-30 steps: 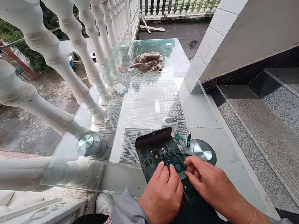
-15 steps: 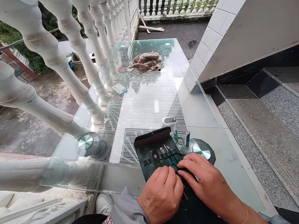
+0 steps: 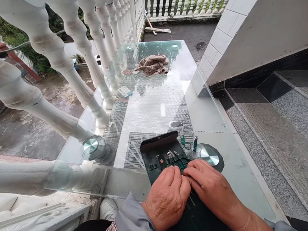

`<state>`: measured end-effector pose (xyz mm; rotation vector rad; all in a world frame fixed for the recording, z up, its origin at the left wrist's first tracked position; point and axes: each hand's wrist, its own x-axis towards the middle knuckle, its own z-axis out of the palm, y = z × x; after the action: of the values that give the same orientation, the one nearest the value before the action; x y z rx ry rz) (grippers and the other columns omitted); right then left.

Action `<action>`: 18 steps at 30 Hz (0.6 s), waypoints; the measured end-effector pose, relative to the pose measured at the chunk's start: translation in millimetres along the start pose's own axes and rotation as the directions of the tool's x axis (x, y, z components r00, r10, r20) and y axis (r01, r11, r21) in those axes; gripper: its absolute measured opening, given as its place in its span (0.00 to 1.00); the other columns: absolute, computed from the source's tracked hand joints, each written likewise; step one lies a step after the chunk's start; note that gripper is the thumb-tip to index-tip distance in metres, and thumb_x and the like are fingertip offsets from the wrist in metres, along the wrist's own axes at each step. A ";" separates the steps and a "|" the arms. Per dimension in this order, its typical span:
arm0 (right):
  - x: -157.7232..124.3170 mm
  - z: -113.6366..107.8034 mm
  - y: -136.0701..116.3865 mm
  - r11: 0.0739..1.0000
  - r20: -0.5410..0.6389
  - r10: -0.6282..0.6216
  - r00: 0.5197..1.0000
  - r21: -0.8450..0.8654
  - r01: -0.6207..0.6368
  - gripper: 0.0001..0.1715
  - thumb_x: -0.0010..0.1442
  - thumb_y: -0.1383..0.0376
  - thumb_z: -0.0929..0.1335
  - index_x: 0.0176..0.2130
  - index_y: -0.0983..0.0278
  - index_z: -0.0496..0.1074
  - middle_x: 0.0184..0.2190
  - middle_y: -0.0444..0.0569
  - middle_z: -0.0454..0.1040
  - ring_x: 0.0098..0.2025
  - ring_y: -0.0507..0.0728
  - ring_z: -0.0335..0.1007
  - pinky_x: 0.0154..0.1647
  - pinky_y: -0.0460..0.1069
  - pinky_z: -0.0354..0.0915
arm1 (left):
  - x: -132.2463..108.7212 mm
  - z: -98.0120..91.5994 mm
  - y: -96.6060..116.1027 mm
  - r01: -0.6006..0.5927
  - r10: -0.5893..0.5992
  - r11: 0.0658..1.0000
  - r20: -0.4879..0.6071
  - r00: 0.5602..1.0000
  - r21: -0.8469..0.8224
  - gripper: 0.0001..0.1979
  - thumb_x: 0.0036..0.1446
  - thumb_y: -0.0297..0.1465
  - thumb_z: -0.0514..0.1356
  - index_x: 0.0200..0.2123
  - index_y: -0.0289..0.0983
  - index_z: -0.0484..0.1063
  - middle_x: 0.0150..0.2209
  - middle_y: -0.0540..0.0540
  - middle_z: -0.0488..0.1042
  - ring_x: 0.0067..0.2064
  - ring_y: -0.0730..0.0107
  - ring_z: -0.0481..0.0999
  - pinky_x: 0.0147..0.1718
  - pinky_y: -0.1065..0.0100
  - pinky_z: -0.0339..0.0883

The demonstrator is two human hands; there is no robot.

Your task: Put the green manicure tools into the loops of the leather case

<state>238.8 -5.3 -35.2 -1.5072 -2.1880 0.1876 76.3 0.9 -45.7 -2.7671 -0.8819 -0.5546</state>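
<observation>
On the near end of the glass counter, we see a dark green case lying open, and its low end seems to reach past the edge. Our left hand rests on the case with its fingers bunched close together. Our right hand is right beside it, fingers bent in and narrow, near the green scissors tucked under the strap. We cannot tell if either hand pinches something, because the fingers hide it.

If we push too hard, the strap could stretch or the scissors could go in crooked. That would come from the tight loops and from our fingers being in the way of our eyes. The tips above the strap look pointy, so a slip could poke a finger. If the low end of the case gets bumped, the whole case could slide, because glass looks slick.

Past the case, the small scissors and the nail clipper lie loose, near the white gadget. A knock from our right hand could send the clipper skidding.
</observation>
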 end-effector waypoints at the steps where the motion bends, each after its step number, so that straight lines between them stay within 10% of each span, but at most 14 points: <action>1: 0.5 0.0 -0.4 1.000 -0.012 -0.001 1.000 0.001 0.001 0.13 0.61 0.70 0.60 0.29 0.63 0.69 0.28 0.48 0.68 0.33 0.54 0.64 0.37 0.50 0.60 | 0.0 -0.6 0.2 0.008 -0.008 1.000 -0.034 0.999 -0.006 0.17 0.61 0.25 0.41 0.44 0.27 0.66 0.47 0.33 0.71 0.47 0.58 0.71 0.50 0.58 0.60; 6: 0.3 -4.8 7.2 0.995 -0.031 0.051 0.998 0.082 -0.049 0.06 0.60 0.68 0.62 0.36 0.62 0.69 0.33 0.48 0.73 0.37 0.55 0.68 0.38 0.50 0.64 | 0.0 -3.9 1.1 -0.008 0.002 0.998 -0.108 0.994 -0.056 0.14 0.60 0.24 0.43 0.37 0.30 0.68 0.37 0.38 0.73 0.39 0.63 0.73 0.44 0.61 0.65; 18: -3.5 -7.1 10.5 0.985 -0.013 0.108 0.994 0.139 -0.105 0.10 0.62 0.69 0.59 0.40 0.61 0.68 0.33 0.48 0.74 0.35 0.54 0.69 0.37 0.50 0.66 | -0.6 0.6 0.3 -0.087 0.087 0.996 0.003 0.996 0.008 0.15 0.60 0.28 0.46 0.43 0.27 0.67 0.47 0.33 0.71 0.50 0.55 0.70 0.53 0.55 0.58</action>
<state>251.9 -5.5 -33.9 -1.5422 -2.0356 0.3503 76.2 0.5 -46.5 -2.7840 -0.7585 -0.5315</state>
